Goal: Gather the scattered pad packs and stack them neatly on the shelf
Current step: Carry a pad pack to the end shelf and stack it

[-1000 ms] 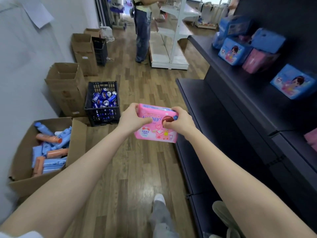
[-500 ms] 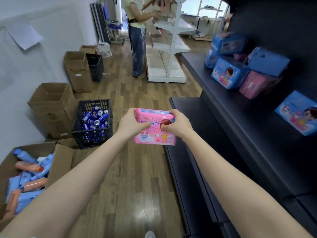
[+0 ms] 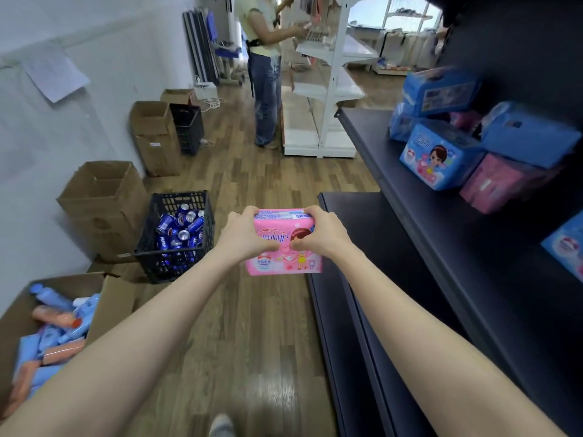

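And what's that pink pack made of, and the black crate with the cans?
The pink pack looks like thin, glossy plastic film: shiny printed surface, soft rounded corners. The black crate seems hard, matte moulded plastic, judging by its stiff grid of holes.

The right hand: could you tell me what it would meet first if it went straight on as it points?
The way looks free nearby: past the right hand and the pink pack it grips is wooden floor. Farther on, perhaps the person in jeans by the white shelving; depth is unclear.
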The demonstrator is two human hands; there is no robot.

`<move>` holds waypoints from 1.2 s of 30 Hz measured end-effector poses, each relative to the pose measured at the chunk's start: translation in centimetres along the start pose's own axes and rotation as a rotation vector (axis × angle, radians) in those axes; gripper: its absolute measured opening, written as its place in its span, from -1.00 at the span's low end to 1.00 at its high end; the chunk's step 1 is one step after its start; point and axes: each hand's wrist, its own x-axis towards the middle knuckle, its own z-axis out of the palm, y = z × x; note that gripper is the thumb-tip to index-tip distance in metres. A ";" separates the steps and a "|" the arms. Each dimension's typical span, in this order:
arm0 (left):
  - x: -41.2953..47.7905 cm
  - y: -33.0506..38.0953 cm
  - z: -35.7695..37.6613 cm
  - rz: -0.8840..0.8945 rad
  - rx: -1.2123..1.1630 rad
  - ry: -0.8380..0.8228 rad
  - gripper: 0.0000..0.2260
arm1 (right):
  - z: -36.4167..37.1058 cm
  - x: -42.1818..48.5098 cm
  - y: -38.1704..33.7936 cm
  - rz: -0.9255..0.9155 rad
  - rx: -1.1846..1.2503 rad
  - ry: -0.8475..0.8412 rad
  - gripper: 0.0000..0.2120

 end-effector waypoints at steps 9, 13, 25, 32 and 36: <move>5.9 -0.2 -0.3 0.011 0.051 -0.072 -0.29 | 0.4 4.4 -0.7 0.034 -0.079 0.014 -0.33; 9.7 -0.4 -0.8 0.044 0.055 -0.086 -0.28 | 0.2 7.8 -1.4 0.067 -0.133 0.029 -0.34; 24.0 -1.8 -4.4 0.151 0.051 -0.130 -0.34 | 0.6 19.7 -5.0 0.176 -0.104 0.102 -0.31; 28.8 -2.6 -5.7 0.210 0.017 -0.127 -0.31 | 1.2 23.5 -6.6 0.212 -0.084 0.172 -0.32; 30.1 -3.1 -5.8 0.205 0.002 -0.125 -0.30 | 1.7 24.8 -7.0 0.237 -0.081 0.179 -0.32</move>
